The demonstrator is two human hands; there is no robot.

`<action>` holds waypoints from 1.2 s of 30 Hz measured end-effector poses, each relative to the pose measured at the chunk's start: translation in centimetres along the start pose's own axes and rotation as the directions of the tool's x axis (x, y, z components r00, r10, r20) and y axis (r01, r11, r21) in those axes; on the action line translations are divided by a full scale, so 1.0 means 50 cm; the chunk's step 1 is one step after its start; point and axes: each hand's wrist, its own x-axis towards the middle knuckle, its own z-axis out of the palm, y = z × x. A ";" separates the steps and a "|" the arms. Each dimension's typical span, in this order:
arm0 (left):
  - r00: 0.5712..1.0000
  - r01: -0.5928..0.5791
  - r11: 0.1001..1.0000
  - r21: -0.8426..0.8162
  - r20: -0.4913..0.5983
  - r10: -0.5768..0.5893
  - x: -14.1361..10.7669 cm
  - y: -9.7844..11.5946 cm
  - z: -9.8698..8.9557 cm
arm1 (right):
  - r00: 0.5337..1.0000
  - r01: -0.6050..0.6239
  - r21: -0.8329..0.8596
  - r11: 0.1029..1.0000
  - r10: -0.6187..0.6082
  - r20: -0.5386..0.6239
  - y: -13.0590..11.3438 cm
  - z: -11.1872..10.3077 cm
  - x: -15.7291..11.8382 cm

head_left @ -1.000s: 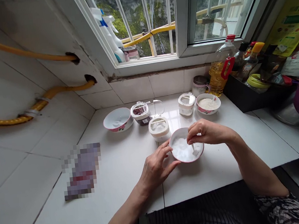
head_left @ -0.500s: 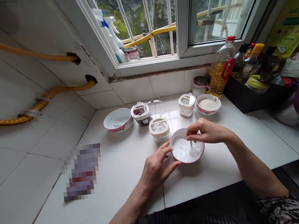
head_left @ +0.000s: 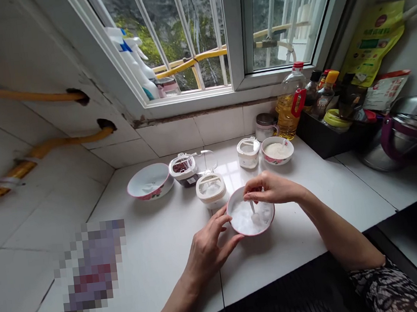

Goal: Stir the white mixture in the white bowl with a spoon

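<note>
A pink-rimmed bowl [head_left: 243, 220] holding white, clumpy contents stands on the white tiled counter. My left hand [head_left: 212, 240] grips its left rim, thumb at the front and fingers along the side. Above the bowl, my right hand [head_left: 269, 188] pinches the handle of a small pale spoon [head_left: 254, 215], whose tip rests in the white contents. Just behind the bowl is a lidded clear container [head_left: 211, 189] with white contents. Beside it stands an open container [head_left: 184, 171] of dark red pieces, its clear lid tipped to the right.
A wide bowl [head_left: 150, 182] sits at the left. Toward the back right are another container [head_left: 248, 153], a floral bowl [head_left: 278, 151] of pale powder, a jar [head_left: 265, 126], an oil bottle [head_left: 287, 110] and a black box [head_left: 312, 135] of bottles. A blurred-out item [head_left: 94, 272] lies front left.
The camera view has shifted, so the scene sits further left and slightly lower. The spoon has moved a little toward the bowl's middle; both hands keep their holds.
</note>
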 end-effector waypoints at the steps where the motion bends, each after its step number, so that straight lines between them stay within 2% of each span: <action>1: 1.000 -0.001 1.000 -0.004 0.002 0.001 0.000 0.000 0.000 | 1.000 0.000 -0.008 1.000 0.000 -0.004 0.000 0.000 0.000; 7: 1.000 -0.001 1.000 -0.018 -0.003 0.001 0.001 -0.001 0.000 | 0.999 0.010 0.017 1.000 -0.011 0.040 0.002 0.001 -0.001; 14: 1.000 -0.003 1.000 -0.027 -0.005 0.003 -0.002 -0.004 0.001 | 0.990 0.017 0.102 0.995 -0.003 -0.139 0.004 0.002 0.001; 18: 1.000 -0.010 1.000 -0.021 -0.012 0.010 -0.002 -0.006 0.001 | 0.998 0.022 0.068 0.997 -0.019 -0.053 0.003 0.003 -0.001; 21: 1.000 -0.002 1.000 -0.024 -0.007 0.002 -0.001 -0.004 0.001 | 0.999 0.032 0.067 0.997 -0.029 -0.044 0.003 0.003 -0.002; 23: 1.000 0.000 1.000 -0.022 -0.005 0.000 0.000 -0.003 0.001 | 0.996 0.039 0.004 0.999 -0.039 -0.079 0.004 0.004 -0.001; 25: 1.000 -0.003 1.000 -0.014 -0.003 0.003 0.001 -0.002 0.000 | 0.991 0.032 -0.147 0.989 -0.051 -0.124 0.004 0.006 0.001; 29: 1.000 0.003 1.000 -0.007 -0.005 -0.003 0.001 0.001 0.001 | 0.972 -0.048 -0.467 0.883 -0.066 -0.225 0.006 0.008 0.003; 32: 1.000 0.003 1.000 -0.013 -0.010 -0.003 0.001 0.001 0.002 | 0.964 -0.037 -0.479 0.877 -0.095 -0.248 0.005 0.006 0.000; 36: 1.000 0.004 0.999 -0.032 -0.009 -0.004 0.001 0.001 0.003 | 0.952 0.060 -0.407 0.912 -0.175 -0.251 0.002 0.007 -0.005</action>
